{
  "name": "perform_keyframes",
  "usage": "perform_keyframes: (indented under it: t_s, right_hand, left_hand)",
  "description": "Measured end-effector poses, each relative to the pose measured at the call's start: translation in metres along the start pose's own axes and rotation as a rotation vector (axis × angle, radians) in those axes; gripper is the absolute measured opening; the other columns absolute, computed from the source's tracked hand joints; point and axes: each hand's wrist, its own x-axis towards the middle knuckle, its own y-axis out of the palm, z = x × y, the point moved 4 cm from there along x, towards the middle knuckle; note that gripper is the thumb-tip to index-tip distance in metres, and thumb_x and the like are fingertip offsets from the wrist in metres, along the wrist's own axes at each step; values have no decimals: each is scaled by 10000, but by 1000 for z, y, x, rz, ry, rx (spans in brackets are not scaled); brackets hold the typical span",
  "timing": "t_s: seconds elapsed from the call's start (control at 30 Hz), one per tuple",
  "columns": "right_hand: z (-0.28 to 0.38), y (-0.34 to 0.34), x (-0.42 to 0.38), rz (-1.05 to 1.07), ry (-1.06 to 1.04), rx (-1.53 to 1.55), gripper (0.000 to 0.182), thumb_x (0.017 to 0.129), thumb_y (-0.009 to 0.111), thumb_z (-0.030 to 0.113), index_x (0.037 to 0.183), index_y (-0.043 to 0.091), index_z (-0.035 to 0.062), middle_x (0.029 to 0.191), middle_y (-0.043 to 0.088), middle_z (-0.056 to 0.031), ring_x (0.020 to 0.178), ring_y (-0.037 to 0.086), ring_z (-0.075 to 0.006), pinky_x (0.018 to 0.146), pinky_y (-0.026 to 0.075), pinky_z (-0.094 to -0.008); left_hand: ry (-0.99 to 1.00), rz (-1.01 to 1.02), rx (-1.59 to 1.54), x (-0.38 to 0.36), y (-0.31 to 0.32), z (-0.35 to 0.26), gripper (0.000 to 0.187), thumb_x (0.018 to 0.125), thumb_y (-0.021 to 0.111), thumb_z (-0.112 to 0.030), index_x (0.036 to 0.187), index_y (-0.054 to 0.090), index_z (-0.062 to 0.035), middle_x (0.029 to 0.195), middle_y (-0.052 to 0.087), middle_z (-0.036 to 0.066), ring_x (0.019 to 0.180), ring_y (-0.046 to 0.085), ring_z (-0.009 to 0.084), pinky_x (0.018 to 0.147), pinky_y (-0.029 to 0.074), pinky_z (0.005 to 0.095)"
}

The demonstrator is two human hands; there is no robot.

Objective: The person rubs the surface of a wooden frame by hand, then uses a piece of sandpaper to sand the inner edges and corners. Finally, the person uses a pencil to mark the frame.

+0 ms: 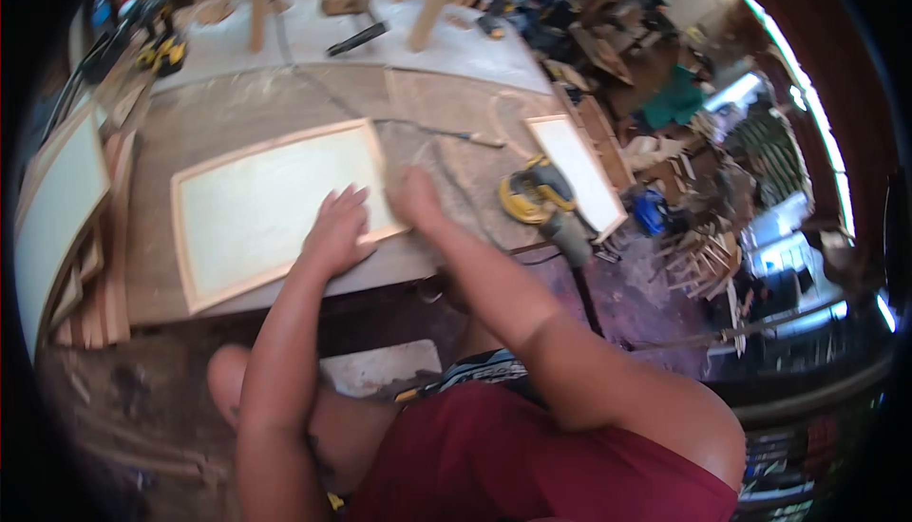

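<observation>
A pale panel with a light wooden frame (242,223) lies at a slant on the workbench, close to its front edge. My left hand (337,229) rests on the panel near its lower right part, fingers stretched out. Just beyond the frame's right side, my right hand (415,199) is closed; its fingers point away from me, and what they hold, if anything, is hidden. A yellow and black power sander (534,194) lies to the right of that hand. Behind the hand is a thin tool with a wooden handle (486,140).
A narrow framed white panel (578,172) lies on the bench's right side. More framed panels (66,204) lean at the left edge. Yellow cordless drills (163,52) and a hammer (357,37) lie toward the back. Cords cross the wooden benchtop (218,109). Scrap wood (703,261) clutters the floor.
</observation>
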Motion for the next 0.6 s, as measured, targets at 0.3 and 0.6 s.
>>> perform_keyframes:
  t_s: [0.3, 0.6]
  right_hand:
    - [24, -5, 54, 42, 37, 58, 298, 751, 772, 196, 995, 724, 32, 969, 716, -222, 926, 695, -378, 829, 544, -451]
    - [39, 15, 131, 6, 61, 43, 318, 754, 788, 226, 1010, 728, 48, 993, 720, -217, 953, 696, -373, 849, 544, -448]
  left_hand:
    - [12, 32, -8, 0, -4, -3, 347, 729, 801, -168, 814, 475, -86, 1505, 446, 195, 1465, 302, 368, 1224, 189, 487]
    - [16, 12, -30, 1, -9, -4, 323, 739, 792, -190, 786, 486, -98, 1495, 459, 190, 1464, 310, 353, 1222, 185, 474]
